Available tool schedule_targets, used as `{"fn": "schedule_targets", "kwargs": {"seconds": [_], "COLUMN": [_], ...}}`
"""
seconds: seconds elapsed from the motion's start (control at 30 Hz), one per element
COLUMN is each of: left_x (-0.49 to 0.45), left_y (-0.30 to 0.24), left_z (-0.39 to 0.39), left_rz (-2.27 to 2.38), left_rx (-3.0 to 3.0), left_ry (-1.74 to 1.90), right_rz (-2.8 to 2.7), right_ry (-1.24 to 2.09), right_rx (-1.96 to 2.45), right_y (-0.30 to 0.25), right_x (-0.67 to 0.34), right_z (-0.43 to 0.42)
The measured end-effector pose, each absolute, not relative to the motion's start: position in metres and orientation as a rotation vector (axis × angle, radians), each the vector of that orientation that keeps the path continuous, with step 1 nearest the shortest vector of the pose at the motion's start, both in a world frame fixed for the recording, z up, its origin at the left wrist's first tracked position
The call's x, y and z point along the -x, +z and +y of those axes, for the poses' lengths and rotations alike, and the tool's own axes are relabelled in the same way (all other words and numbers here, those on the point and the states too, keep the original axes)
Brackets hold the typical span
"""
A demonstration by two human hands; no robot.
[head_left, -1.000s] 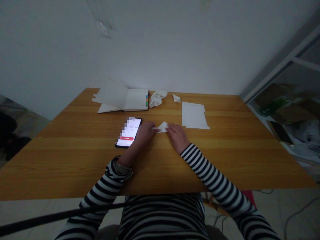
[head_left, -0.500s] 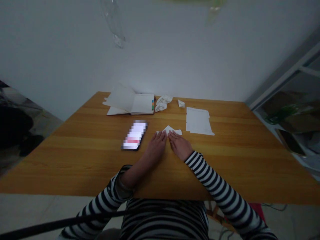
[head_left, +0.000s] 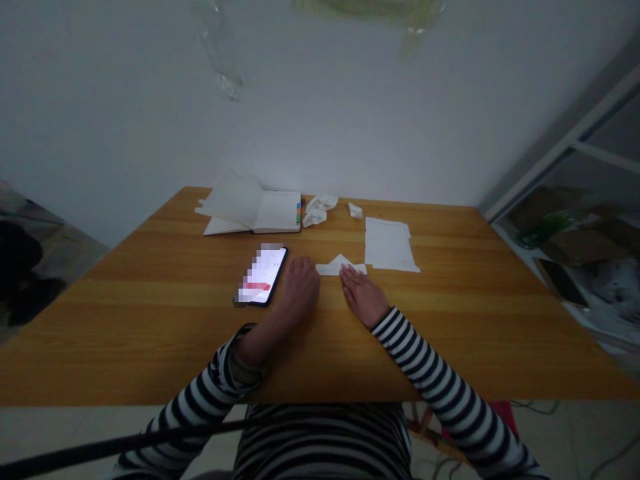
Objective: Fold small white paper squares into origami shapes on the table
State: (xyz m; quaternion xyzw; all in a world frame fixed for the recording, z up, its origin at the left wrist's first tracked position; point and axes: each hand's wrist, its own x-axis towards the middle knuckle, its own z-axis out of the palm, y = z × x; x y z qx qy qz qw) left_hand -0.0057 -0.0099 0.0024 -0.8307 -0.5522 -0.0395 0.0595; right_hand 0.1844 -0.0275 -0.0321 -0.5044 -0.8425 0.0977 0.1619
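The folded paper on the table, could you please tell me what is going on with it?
A person in striped sleeves sits at the wooden table with a small folded white paper lying flat before them. The right hand rests fingertips on its near edge; the left hand lies on the table between the paper and a lit phone, holding nothing. Flat sheets lie to the right; an open notebook and crumpled paper sit farther back.

white folded paper (head_left: 341, 266), black-and-white striped sleeves (head_left: 430, 373), orange-brown wooden table (head_left: 150, 313)

Lit phone (head_left: 261, 275) on the wooden table (head_left: 150, 320); open notebook (head_left: 250, 212); crumpled paper (head_left: 317, 208); flat sheets (head_left: 389, 245).
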Motion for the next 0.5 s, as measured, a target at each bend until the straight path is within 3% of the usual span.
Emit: {"fn": "schedule_targets", "kwargs": {"seconds": [0.2, 0.5], "left_x": [-0.007, 0.0], "left_y": [-0.013, -0.016], "left_z": [-0.001, -0.002], "left_rz": [-1.458, -1.637], "left_rx": [2.829, 2.806], "left_ry": [-0.228, -0.267], "right_rz": [-2.402, -2.241], "right_ry": [0.312, 0.089], "right_rx": [1.369, 1.592], "right_y": [-0.033, -0.022], "right_x": [-0.174, -0.216], "right_z": [-0.029, -0.03]}}
